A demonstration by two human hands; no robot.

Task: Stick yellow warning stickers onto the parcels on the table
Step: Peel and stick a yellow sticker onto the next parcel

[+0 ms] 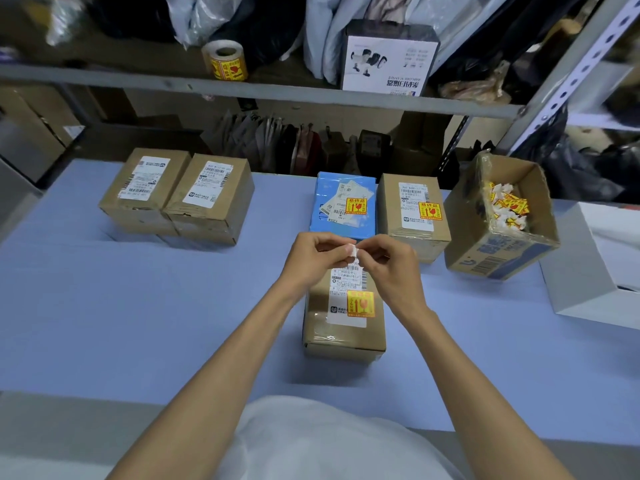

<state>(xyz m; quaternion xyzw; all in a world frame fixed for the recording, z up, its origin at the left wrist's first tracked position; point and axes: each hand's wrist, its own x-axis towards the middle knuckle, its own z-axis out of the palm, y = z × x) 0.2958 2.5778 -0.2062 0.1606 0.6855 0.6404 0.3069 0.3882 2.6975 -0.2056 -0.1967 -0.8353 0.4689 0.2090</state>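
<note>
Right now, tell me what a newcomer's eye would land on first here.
The left hand and right hand meet at centre, both pinching a small white scrap above the nearest parcel, which already bears a yellow sticker. Behind it, the blue parcel and the brown parcel beside it are stickered too, while the two brown parcels at far left show none.

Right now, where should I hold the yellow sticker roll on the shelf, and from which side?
Come from the front, I think. The sticker roll stands on its flat end near the shelf edge, core opening upward, so grip round its curved outer wall, thumb one side and fingers the other.
</note>
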